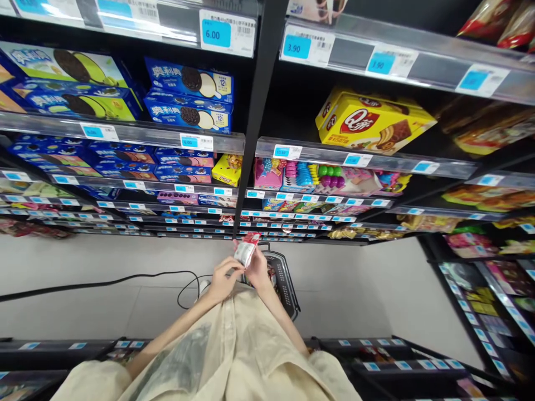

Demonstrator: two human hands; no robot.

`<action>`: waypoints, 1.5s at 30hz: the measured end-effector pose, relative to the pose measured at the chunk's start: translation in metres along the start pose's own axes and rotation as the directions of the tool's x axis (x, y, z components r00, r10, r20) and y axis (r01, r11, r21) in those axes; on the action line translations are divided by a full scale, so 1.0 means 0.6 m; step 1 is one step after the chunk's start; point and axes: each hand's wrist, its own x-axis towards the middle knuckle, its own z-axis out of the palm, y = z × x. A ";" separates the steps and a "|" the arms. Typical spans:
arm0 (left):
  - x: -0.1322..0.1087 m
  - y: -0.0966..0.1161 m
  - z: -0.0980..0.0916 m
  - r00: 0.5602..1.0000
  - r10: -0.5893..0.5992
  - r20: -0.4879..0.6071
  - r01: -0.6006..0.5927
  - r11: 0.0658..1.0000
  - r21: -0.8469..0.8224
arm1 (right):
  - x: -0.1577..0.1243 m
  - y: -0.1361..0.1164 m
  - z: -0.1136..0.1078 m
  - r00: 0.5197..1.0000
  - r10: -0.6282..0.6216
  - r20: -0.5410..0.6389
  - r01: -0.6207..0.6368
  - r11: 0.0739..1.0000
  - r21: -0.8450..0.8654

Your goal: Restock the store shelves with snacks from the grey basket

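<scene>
Both my hands meet low in the middle of the head view, in front of my cream shirt. My right hand (258,271) is closed around a small red and white packet (246,249), held upright. My left hand (223,281) pinches the packet's lower edge with curled fingers. Just behind my hands stands a black shopping basket (288,284) on the floor, with some goods in it that I cannot make out.
Black store shelves rise ahead: blue cookie boxes (188,94) on the left, a yellow box (371,120) on the right, colourful sweets (330,177) below. A black cable (125,279) runs over the grey floor at left. More shelves stand at right and along the bottom edge.
</scene>
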 end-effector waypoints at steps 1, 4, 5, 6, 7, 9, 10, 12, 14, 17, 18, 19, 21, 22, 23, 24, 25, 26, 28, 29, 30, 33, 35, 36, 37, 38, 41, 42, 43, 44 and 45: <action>0.003 -0.006 0.000 0.997 -0.065 -0.030 0.064 0.997 -0.041 | 0.004 -0.001 -0.008 0.999 -0.027 -0.034 0.027 1.000 -0.005; 0.008 -0.039 0.001 0.962 -0.266 -0.068 0.254 0.956 -0.146 | 0.006 -0.007 -0.039 0.989 -0.079 -0.121 0.069 0.994 -0.088; 0.007 -0.054 0.001 0.943 -0.326 -0.059 0.315 0.938 -0.147 | 0.004 -0.009 -0.051 0.982 -0.113 -0.153 0.092 0.986 -0.137; 0.006 -0.070 0.001 0.926 -0.377 -0.039 0.370 0.921 -0.118 | 0.001 -0.012 -0.064 0.970 -0.156 -0.184 0.118 0.973 -0.199; 0.003 -0.085 0.002 0.910 -0.414 -0.017 0.412 0.909 -0.059 | -0.002 -0.015 -0.077 0.954 -0.206 -0.216 0.143 0.951 -0.275; -0.003 -0.107 0.005 0.904 -0.428 0.013 0.424 0.898 0.121 | -0.011 -0.022 -0.104 0.916 -0.310 -0.256 0.155 0.860 -0.486; -0.006 -0.113 0.008 0.914 -0.405 0.029 0.390 0.895 0.216 | -0.016 -0.026 -0.116 0.899 -0.357 -0.253 0.136 0.777 -0.615; -0.005 -0.114 0.015 0.944 -0.320 0.076 0.273 0.891 0.363 | -0.025 -0.031 -0.136 0.890 -0.416 -0.185 0.073 0.531 -0.844; 0.007 -0.107 0.024 0.954 -0.254 0.158 0.158 0.877 0.454 | -0.033 -0.030 -0.146 0.912 -0.400 -0.091 0.024 0.273 -0.962; 0.041 -0.095 0.038 0.881 -0.282 0.379 0.043 0.846 0.531 | -0.043 -0.022 -0.147 0.958 -0.288 0.007 0.032 0.082 -0.996; 0.055 -0.093 0.043 0.819 -0.331 0.468 0.023 0.834 0.551 | -0.045 -0.019 -0.145 0.964 -0.263 0.033 0.051 0.063 -0.997; 0.068 -0.094 0.048 0.742 -0.388 0.547 0.010 0.822 0.569 | -0.047 -0.015 -0.143 0.966 -0.250 0.059 0.076 0.057 -0.996; 0.092 -0.098 0.059 0.590 -0.478 0.650 -0.010 0.801 0.598 | -0.049 -0.010 -0.140 0.961 -0.259 0.095 0.115 0.063 -0.991; 0.103 -0.102 0.066 0.533 -0.504 0.680 -0.023 0.795 0.606 | -0.049 -0.009 -0.140 0.956 -0.276 0.096 0.119 0.069 -0.990; 0.114 -0.107 0.073 0.488 -0.517 0.703 -0.041 0.791 0.610 | -0.048 -0.007 -0.141 0.951 -0.298 0.084 0.112 0.075 -0.991; 0.124 -0.112 0.081 0.455 -0.523 0.721 -0.063 0.789 0.612 | -0.047 -0.006 -0.143 0.943 -0.328 0.059 0.092 0.084 -0.992; 0.134 -0.118 0.089 0.424 -0.527 0.736 -0.086 0.786 0.612 | -0.046 -0.004 -0.146 0.930 -0.368 0.022 0.063 0.101 -0.993; 0.144 -0.124 0.098 0.392 -0.534 0.749 -0.110 0.781 0.615 | -0.043 -0.002 -0.150 0.907 -0.420 -0.027 0.030 0.128 -0.991; 0.167 -0.138 0.117 0.330 -0.552 0.766 -0.155 0.769 0.621 | -0.035 0.003 -0.159 0.815 -0.561 -0.149 -0.029 0.216 -0.976; 0.178 -0.146 0.127 0.302 -0.560 0.771 -0.175 0.763 0.622 | -0.031 0.005 -0.165 0.744 -0.632 -0.218 -0.052 0.270 -0.961; 0.189 -0.154 0.137 0.275 -0.568 0.776 -0.192 0.758 0.623 | -0.025 0.008 -0.172 0.669 -0.687 -0.285 -0.069 0.324 -0.944; 0.221 -0.180 0.167 0.217 -0.590 0.777 -0.222 0.746 0.628 | -0.007 0.018 -0.191 0.574 -0.705 -0.416 -0.082 0.456 -0.886; 0.239 -0.198 0.184 0.186 -0.608 0.772 -0.226 0.738 0.636 | 0.008 0.025 -0.198 0.638 -0.640 -0.427 -0.085 0.493 -0.866; 0.247 -0.208 0.190 0.170 -0.617 0.769 -0.224 0.736 0.639 | 0.017 0.028 -0.200 0.671 -0.608 -0.424 -0.100 0.493 -0.865; 0.255 -0.218 0.196 0.152 -0.624 0.766 -0.220 0.734 0.642 | 0.027 0.029 -0.200 0.691 -0.582 -0.428 -0.130 0.483 -0.866; 0.263 -0.228 0.200 0.133 -0.631 0.764 -0.214 0.735 0.644 | 0.039 0.030 -0.200 0.698 -0.562 -0.444 -0.176 0.466 -0.867; 0.285 -0.264 0.206 0.080 -0.644 0.760 -0.184 0.740 0.647 | 0.075 0.029 -0.204 0.669 -0.525 -0.525 -0.340 0.412 -0.845; 0.291 -0.278 0.207 0.065 -0.650 0.758 -0.166 0.742 0.650 | 0.087 0.028 -0.208 0.656 -0.519 -0.548 -0.383 0.397 -0.834; 0.295 -0.292 0.209 0.050 -0.656 0.753 -0.143 0.742 0.655 | 0.098 0.028 -0.213 0.643 -0.517 -0.565 -0.417 0.382 -0.825; 0.298 -0.307 0.211 0.035 -0.662 0.749 -0.114 0.742 0.661 | 0.107 0.029 -0.219 0.630 -0.517 -0.580 -0.446 0.370 -0.815; 0.300 -0.323 0.214 0.020 -0.667 0.745 -0.080 0.741 0.666 | 0.115 0.031 -0.226 0.615 -0.518 -0.595 -0.472 0.363 -0.804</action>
